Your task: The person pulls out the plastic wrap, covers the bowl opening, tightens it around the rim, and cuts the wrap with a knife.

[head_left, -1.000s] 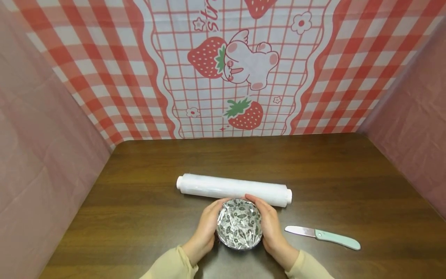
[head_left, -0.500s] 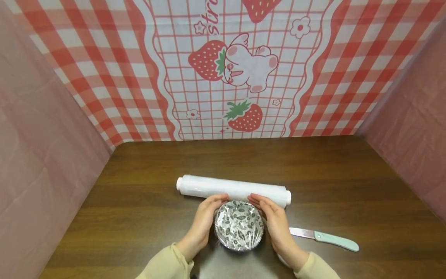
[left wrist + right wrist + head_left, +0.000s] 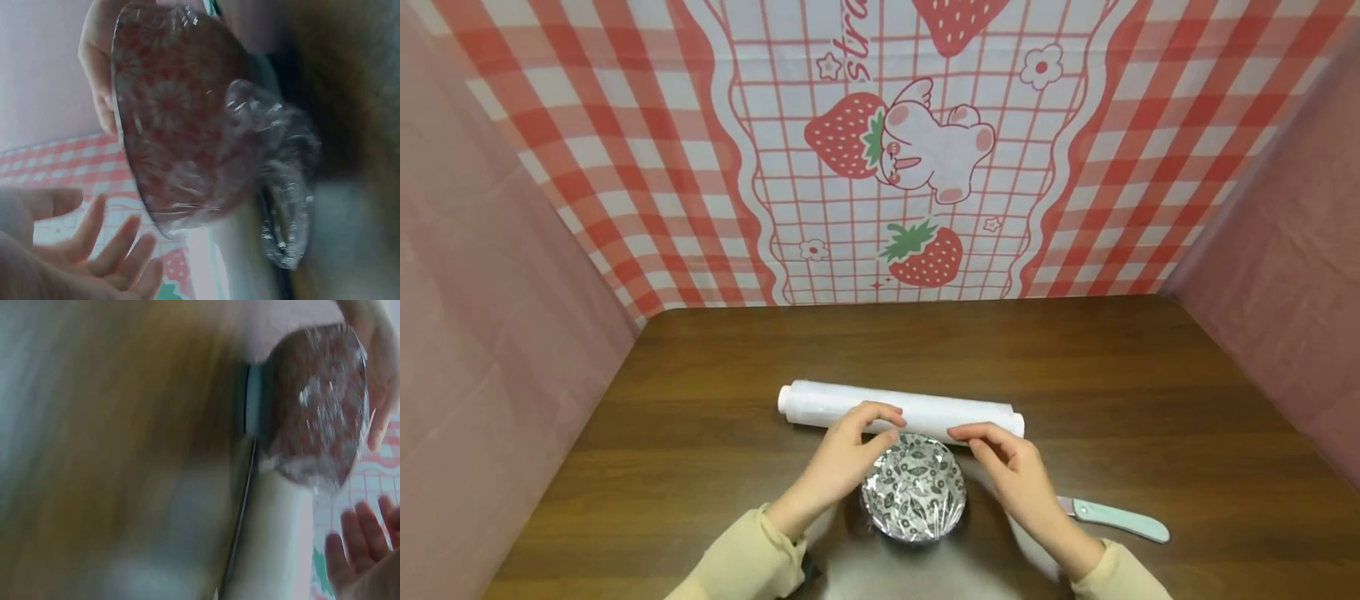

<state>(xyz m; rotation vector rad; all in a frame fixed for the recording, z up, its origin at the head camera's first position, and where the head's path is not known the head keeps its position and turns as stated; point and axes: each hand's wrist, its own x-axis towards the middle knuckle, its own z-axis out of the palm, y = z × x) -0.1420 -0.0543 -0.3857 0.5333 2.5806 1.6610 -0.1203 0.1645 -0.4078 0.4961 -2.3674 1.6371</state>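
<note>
A bowl [image 3: 913, 487] with a grey leaf pattern inside stands on the table, cling film stretched over its mouth. Its red flowered outer wall [image 3: 169, 106] shows through the film in the left wrist view, where a crumpled loose tail of film [image 3: 290, 169] hangs near its base. My left hand [image 3: 844, 454] hovers at the bowl's upper left rim, fingers relaxed and holding nothing. To the right, my right hand [image 3: 1018, 475] is apart from the bowl, fingers loosely bent, also holding nothing. The right wrist view shows the wrapped bowl [image 3: 322, 406] between both hands.
Just behind the bowl lies a roll of cling film [image 3: 835, 403], partly covered by my fingertips. A folding knife with a mint-green handle [image 3: 1120, 518] lies at the right, its blade mostly hidden by my right wrist. A checked strawberry cloth [image 3: 925, 150] hangs behind the table.
Both hands held the bowl's sides a second ago; they have let go, moved apart and risen. The right hand now hides most of the knife's blade. The bowl stays nearly in place.
</note>
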